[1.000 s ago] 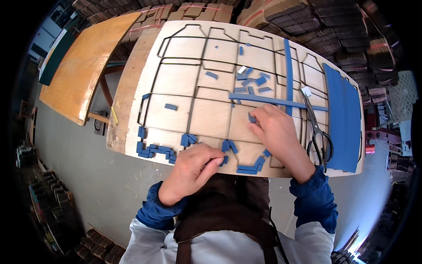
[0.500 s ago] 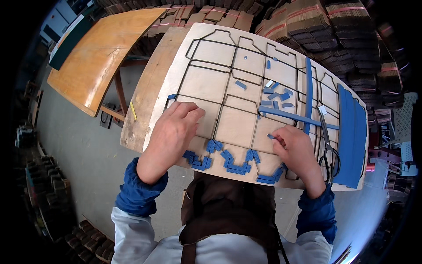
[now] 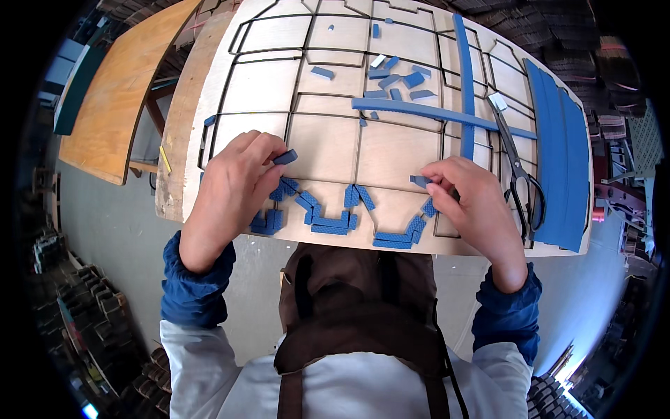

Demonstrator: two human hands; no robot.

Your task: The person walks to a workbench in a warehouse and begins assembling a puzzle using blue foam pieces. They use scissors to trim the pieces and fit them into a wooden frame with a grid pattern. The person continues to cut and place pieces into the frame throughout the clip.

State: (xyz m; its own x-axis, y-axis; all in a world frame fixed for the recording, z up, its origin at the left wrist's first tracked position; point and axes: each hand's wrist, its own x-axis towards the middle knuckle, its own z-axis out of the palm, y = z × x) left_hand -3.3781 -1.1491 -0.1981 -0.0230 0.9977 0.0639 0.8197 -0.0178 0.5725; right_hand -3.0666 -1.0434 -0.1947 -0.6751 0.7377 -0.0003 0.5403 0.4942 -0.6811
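Observation:
A pale plywood die board [image 3: 328,150] with black steel rule lines lies in front of me. My left hand [image 3: 234,188] pinches a small blue foam piece [image 3: 285,156] over the board's near left part. My right hand [image 3: 471,202] holds another small blue foam piece [image 3: 419,181] at its fingertips near the right front. Between my hands, several blue foam pieces [image 3: 335,220] are stuck along the rule lines by the front edge.
Black scissors [image 3: 518,171] lie right of my right hand. Long blue foam strips [image 3: 464,77] cross the board, with wider strips [image 3: 558,153] at its right edge. Loose cut pieces [image 3: 394,77] sit farther back. A wooden bench [image 3: 112,91] stands at left.
My left hand has moved from the board's left part toward the middle and now pinches a foam piece. My right hand lifted a piece near the front edge. The view shifted closer.

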